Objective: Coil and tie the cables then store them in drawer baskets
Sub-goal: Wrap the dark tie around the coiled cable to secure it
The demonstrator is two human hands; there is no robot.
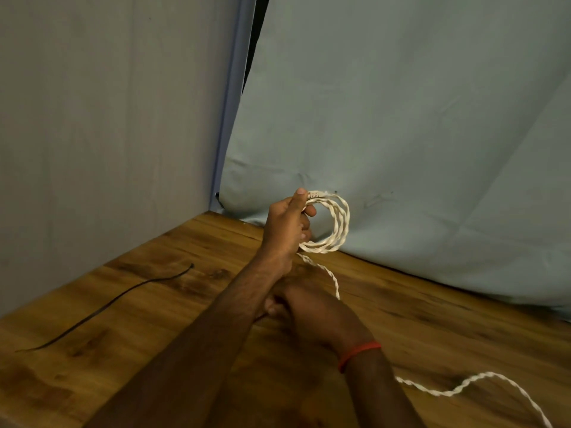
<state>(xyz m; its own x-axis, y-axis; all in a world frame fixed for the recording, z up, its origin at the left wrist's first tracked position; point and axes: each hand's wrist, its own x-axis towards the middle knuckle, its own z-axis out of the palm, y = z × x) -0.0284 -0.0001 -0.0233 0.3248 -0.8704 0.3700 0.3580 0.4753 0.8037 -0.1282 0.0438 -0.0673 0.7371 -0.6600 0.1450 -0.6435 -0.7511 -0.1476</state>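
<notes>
Left hand (287,227), centre frame: thumb on top, fingers (310,210) curled through the loops, gripping the coiled white twisted cable (341,223). The coil is held off the table, just in front of the blue cloth (401,118). Loops stand roughly upright, long axis running top to bottom, bulging to frame right of the fist. The connector end (315,194) sticks out under the thumb tip and points right, toward the cloth.

One loose strand drops from the coil bottom, curves down-right and disappears behind the right hand (309,307). That hand sits lower centre, partly under the left forearm; its fingers look bent, but I cannot tell if they pinch the strand. Red band (358,353) on that wrist.

The rest of the cable reappears right of the right forearm and lies on the wooden table (432,335), snaking toward the lower right corner of the frame.

Black cable tie (108,304) lies flat on the table at left, well apart from both hands, long axis diagonal, head end pointing upper right. Grey panel (92,118) fills the upper left.
</notes>
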